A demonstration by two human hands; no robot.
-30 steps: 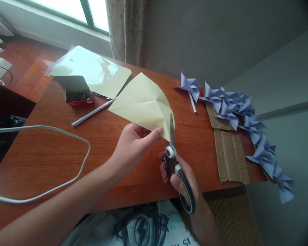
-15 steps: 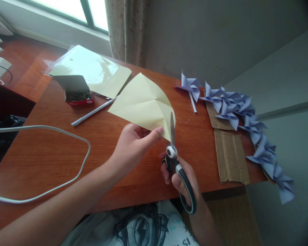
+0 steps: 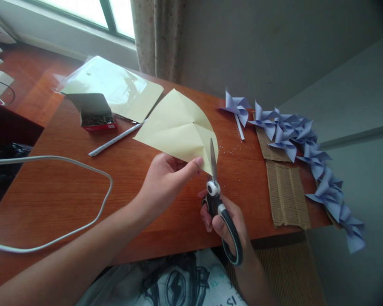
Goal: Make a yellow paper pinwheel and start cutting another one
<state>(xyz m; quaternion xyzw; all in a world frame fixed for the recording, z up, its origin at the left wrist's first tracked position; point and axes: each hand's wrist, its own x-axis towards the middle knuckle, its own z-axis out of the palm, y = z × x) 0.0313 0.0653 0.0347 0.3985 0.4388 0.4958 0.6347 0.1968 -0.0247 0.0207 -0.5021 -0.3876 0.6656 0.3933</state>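
My left hand (image 3: 174, 176) pinches the near edge of a pale yellow sheet of paper (image 3: 175, 121), thumb on top and fingers hidden beneath. Crease lines cross the sheet and meet at a small dark dot. My right hand (image 3: 228, 221) is wrapped round the handles of black-and-white scissors (image 3: 214, 187), with the thumb through the larger loop. The blades point away from me at the sheet's near right corner. One blade lies over the paper; the other is hidden under it.
Purple paper pinwheels (image 3: 284, 131) line the table's right side, some on corrugated cardboard (image 3: 287, 195). A red box of small dark pieces (image 3: 98, 123), a white paper stick (image 3: 115, 139) and packaged yellow sheets (image 3: 111, 91) lie at back left. A white cable (image 3: 110, 182) loops at left.
The scissors have tilted slightly left, and their upper blade lies a little farther over the paper. The sheet has shifted very slightly; my left hand keeps its place.
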